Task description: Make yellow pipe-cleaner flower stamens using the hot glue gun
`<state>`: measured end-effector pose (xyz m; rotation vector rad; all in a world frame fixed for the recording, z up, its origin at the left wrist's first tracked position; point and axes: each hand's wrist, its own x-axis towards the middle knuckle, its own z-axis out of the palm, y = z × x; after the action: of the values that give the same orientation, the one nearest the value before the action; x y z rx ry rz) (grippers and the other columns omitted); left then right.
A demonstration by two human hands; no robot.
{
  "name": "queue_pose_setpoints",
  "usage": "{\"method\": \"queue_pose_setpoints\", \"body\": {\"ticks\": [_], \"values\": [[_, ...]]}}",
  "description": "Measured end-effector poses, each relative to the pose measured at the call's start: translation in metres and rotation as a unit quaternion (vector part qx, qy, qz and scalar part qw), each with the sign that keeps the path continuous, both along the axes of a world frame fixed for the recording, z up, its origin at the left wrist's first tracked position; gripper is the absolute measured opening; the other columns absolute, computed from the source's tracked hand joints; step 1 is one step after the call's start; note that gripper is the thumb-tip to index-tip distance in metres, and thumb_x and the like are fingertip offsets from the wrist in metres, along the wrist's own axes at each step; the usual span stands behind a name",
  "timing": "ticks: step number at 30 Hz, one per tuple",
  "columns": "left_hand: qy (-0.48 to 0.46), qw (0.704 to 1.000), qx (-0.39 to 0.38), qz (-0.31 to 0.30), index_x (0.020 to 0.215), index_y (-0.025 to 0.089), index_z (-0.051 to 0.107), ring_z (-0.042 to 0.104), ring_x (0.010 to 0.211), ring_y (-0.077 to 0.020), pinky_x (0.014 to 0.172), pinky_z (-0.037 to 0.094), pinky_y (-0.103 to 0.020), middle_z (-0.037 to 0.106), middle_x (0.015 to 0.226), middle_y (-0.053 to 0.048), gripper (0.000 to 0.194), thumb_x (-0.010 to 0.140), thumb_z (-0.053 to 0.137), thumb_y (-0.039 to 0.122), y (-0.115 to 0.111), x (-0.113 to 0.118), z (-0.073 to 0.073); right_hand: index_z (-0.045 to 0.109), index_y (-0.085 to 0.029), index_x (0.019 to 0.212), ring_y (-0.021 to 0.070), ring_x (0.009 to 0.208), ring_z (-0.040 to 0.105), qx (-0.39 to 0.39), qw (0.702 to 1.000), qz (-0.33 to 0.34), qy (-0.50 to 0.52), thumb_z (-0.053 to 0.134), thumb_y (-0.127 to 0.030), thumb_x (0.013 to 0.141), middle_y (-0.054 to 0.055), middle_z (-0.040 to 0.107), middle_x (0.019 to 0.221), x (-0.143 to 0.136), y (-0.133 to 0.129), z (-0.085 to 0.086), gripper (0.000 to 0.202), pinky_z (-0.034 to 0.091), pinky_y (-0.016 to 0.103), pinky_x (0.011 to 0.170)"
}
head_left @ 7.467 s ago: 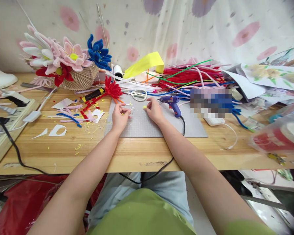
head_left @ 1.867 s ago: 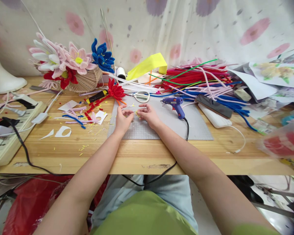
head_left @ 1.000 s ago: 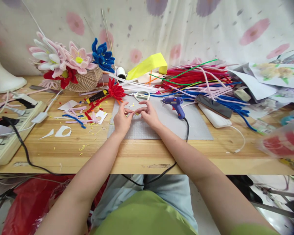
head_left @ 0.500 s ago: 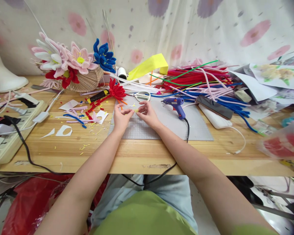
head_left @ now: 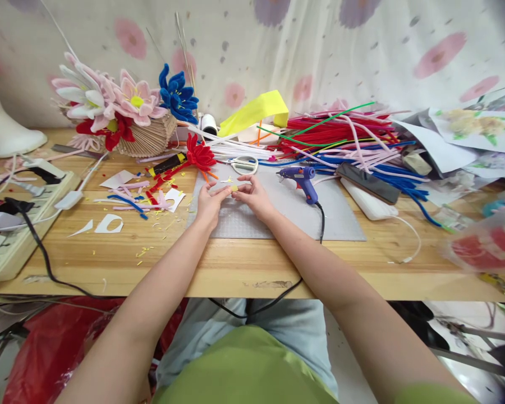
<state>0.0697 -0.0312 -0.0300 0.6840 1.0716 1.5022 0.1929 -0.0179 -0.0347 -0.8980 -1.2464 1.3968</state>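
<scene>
Over the grey cutting mat [head_left: 336, 219], a small yellow piece [head_left: 234, 188] sits between the fingertips of my two hands. My left hand [head_left: 210, 203] pinches it from the left, thumb and index finger together. From the right, my right hand [head_left: 256, 197] meets it with thumb and fingertips closed on its edge. What exactly the piece is, I cannot make out. Just beyond my fingers lie tiny white and yellow bits [head_left: 228, 180] and white-handled scissors [head_left: 244, 165]. A red fuzzy-wire flower [head_left: 200, 154] with orange stems rests behind my left hand.
A blue glue gun [head_left: 303, 180] lies right of my hands, its black cord running off the table's front edge. Bundled coloured pipe cleaners [head_left: 340, 134] fill the back. Left are scraps [head_left: 130, 199], a cutter knife [head_left: 167, 165] and a power strip [head_left: 29, 224]. A phone [head_left: 369, 183] lies right.
The yellow piece has turned a little between my fingertips and shows a rounder face. My hands stay in nearly the same place, and the things on the table have not moved.
</scene>
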Motion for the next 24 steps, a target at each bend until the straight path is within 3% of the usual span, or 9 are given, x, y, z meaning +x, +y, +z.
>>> {"method": "queue_pose_setpoints", "body": {"ticks": [7,15,24], "values": [[0.004,1.000,0.003,-0.001,0.099,0.019,0.039,0.065,0.066,-0.0111,0.081,0.047,-0.030,0.066,0.073,0.001,0.056,0.056,0.075,0.013,-0.0004,0.0006,-0.0026,0.041,-0.022,0.093,0.0092,0.060,0.057,0.003,1.000,-0.002,-0.008,0.073,-0.029,0.055,-0.009,0.060,0.065,0.0005,-0.0014,0.0014,0.050,0.044,0.026,0.063],[0.033,0.999,0.012,0.001,0.101,0.020,0.039,0.064,0.064,-0.0106,0.081,0.049,-0.031,0.064,0.070,0.004,0.057,0.057,0.075,0.015,-0.0025,0.0021,0.0001,0.041,-0.023,0.095,0.0092,0.061,0.054,0.069,0.996,-0.056,-0.032,0.070,-0.033,0.061,-0.007,0.056,0.068,0.0013,0.0007,-0.0004,0.046,0.044,0.027,0.063],[0.048,0.999,-0.004,-0.006,0.109,0.018,0.042,0.064,0.063,-0.0109,0.081,0.049,-0.031,0.063,0.066,0.005,0.068,0.052,0.078,0.011,-0.0048,0.0010,0.0043,0.038,-0.024,0.096,0.0095,0.063,0.057,0.059,0.998,-0.031,-0.016,0.069,-0.032,0.062,-0.008,0.055,0.069,0.0011,0.0014,-0.0040,0.046,0.048,0.028,0.065]]}}
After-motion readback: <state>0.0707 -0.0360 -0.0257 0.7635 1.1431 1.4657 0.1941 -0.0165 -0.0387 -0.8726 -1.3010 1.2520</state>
